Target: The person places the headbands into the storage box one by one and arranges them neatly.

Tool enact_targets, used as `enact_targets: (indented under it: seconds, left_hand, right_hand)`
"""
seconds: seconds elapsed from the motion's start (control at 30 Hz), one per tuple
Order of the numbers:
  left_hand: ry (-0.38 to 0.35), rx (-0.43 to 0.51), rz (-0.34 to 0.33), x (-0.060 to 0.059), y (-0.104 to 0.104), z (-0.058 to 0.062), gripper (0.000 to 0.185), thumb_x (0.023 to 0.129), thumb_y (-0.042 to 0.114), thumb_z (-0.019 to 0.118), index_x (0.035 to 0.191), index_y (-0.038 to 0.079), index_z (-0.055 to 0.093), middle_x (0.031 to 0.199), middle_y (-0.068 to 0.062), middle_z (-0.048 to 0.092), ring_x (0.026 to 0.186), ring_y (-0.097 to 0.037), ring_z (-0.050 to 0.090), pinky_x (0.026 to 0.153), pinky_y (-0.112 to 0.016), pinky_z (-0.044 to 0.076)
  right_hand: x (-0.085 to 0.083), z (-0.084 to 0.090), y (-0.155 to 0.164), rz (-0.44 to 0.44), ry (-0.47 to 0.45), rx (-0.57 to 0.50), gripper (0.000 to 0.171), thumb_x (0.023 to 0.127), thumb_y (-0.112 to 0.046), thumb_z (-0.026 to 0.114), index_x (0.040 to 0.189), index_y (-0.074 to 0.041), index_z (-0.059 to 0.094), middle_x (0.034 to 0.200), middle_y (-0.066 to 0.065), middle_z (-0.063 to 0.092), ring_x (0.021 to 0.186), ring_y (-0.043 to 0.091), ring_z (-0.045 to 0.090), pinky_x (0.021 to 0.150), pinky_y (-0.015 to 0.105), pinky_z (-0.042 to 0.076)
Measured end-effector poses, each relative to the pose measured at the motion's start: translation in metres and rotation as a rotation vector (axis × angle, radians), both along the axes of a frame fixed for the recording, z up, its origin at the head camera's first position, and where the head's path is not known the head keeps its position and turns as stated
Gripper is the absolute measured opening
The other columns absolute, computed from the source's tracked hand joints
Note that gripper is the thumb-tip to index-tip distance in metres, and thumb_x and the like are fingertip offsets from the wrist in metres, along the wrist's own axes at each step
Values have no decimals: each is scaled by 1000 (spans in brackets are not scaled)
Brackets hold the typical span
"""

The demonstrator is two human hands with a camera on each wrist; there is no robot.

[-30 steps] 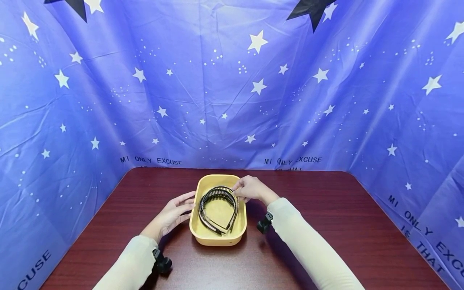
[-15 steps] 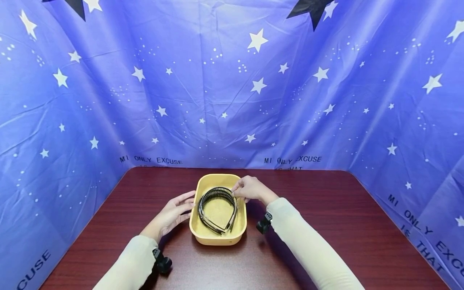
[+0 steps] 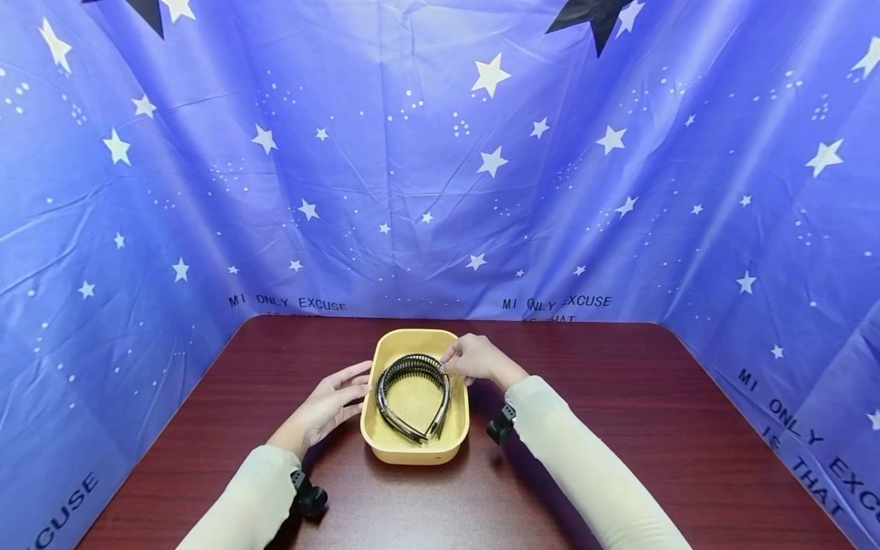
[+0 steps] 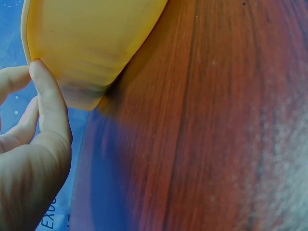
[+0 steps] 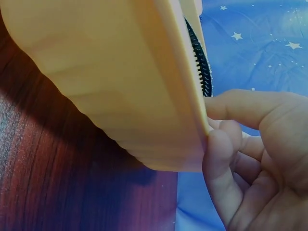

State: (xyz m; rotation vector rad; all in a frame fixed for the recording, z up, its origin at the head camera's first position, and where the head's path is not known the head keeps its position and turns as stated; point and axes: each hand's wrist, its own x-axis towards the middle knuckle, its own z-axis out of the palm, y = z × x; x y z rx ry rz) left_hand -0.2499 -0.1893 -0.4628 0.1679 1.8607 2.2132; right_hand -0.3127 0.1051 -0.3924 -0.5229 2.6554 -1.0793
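A yellow plastic tub (image 3: 414, 457) stands at the middle of the table and holds black toothed headbands (image 3: 411, 367), propped arch-up inside it. My left hand (image 3: 344, 393) lies with straight fingers against the tub's left wall; in the left wrist view the fingertips (image 4: 44, 91) touch the tub (image 4: 91, 38). My right hand (image 3: 459, 363) reaches over the tub's far right rim and pinches the top of the headbands. The right wrist view shows the tub wall (image 5: 110, 72), the headband teeth (image 5: 198, 60) and the curled fingers (image 5: 226, 154) at the rim.
The tub sits on a dark red wooden table (image 3: 619, 428). Blue star-printed cloth (image 3: 440, 191) closes off the back and both sides. Black wrist cameras (image 3: 309, 500) (image 3: 502, 424) are strapped on my cream sleeves.
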Motion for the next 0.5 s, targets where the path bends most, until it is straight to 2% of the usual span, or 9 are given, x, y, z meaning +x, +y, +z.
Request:
enact_targets:
  seconds: [0.17, 0.5]
  left_hand:
    - [-1, 2, -6, -1, 0, 0, 63, 98, 2, 59, 155, 1, 32, 139, -22, 52, 109, -16, 62, 94, -35, 53]
    - [-7, 7, 9, 0, 1, 1, 63, 98, 1, 59, 154, 0, 32, 135, -22, 53, 106, -16, 63, 92, -34, 54]
  right_hand:
    - [0, -1, 1, -12, 15, 13, 14, 86, -19, 78, 93, -9, 71, 70, 3, 63, 51, 16, 60, 58, 38, 59]
    - [1, -3, 2, -17, 8, -28, 17, 86, -19, 79, 95, -8, 70, 74, 5, 63, 54, 21, 63, 63, 44, 60]
